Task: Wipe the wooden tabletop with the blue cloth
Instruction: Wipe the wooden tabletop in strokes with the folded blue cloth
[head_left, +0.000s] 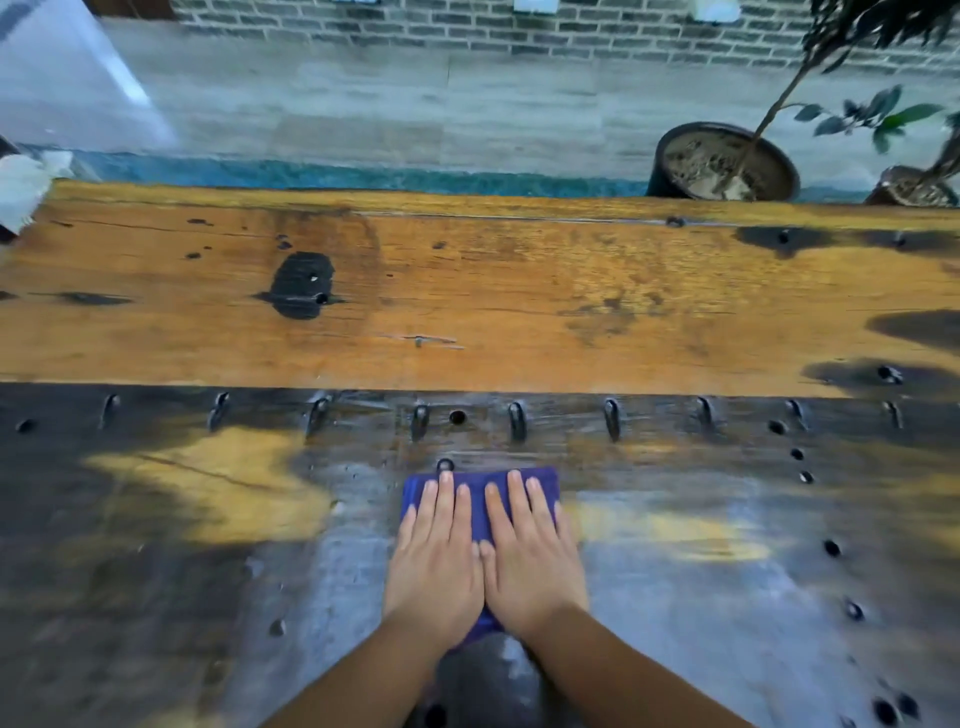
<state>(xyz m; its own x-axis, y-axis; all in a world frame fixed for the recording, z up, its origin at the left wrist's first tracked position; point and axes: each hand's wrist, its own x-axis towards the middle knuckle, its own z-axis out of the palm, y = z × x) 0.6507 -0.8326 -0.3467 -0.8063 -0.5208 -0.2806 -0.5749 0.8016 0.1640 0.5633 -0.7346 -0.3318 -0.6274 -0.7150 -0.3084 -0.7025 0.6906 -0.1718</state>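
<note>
A folded blue cloth (540, 480) lies flat on the dark near part of the wooden tabletop (467, 291). My left hand (436, 556) and my right hand (527, 556) rest side by side on top of it, palms down, fingers stretched forward and pressing it onto the wood. The hands cover most of the cloth; only its far edge, its corners and a bit between the wrists show. The wood around the cloth looks shiny and damp.
A row of dark metal staples (517, 421) and several holes run across the table just beyond the cloth. Two potted plants (722, 163) stand behind the far edge at the right. White paper (23, 192) lies at the far left corner.
</note>
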